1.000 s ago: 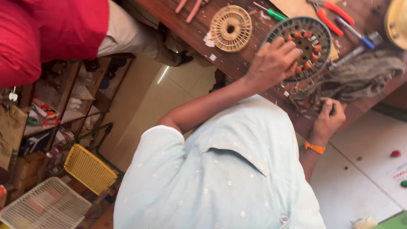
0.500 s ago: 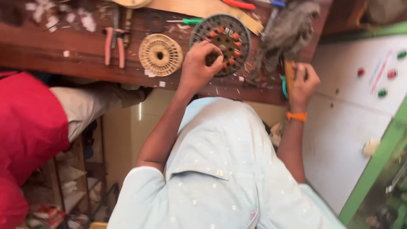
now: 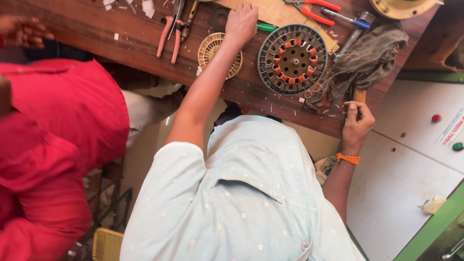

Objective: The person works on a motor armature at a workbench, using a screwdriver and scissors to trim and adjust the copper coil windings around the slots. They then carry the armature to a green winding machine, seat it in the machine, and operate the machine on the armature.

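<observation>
The left hand [image 3: 241,21] now lies far out on the wooden bench [image 3: 96,34], its fingers curled together and pressing down beside the green-handled screwdriver [image 3: 265,27]; half a second ago it rested on the rim of the round motor stator [image 3: 292,59], so it has come off that part and travelled left and farther away; whether it grips anything under the palm I cannot tell. The stator with its ring of orange copper coils sits untouched, flat on the bench, right of the left forearm and just left of the crumpled grey rag [image 3: 362,60]; the cream plastic fan disc [image 3: 220,55] lies partly under that forearm.

The right hand [image 3: 356,124] stays at the near edge of the bench, clamped around a wooden tool handle [image 3: 358,95] that rises toward the rag; an orange thread band circles the wrist; this grip matches the earlier views.

Judging from the shift, the winding work on the stator pauses while the left hand goes among the tools; the pink-handled pliers [image 3: 169,36] lie well left of it, the red-handled pliers [image 3: 316,8] and a blue-handled screwdriver [image 3: 345,18] to the far right.

A person in a red shirt [image 3: 58,145] fills the left side; their hand [image 3: 24,31] hovers at the bench's left end.
</observation>
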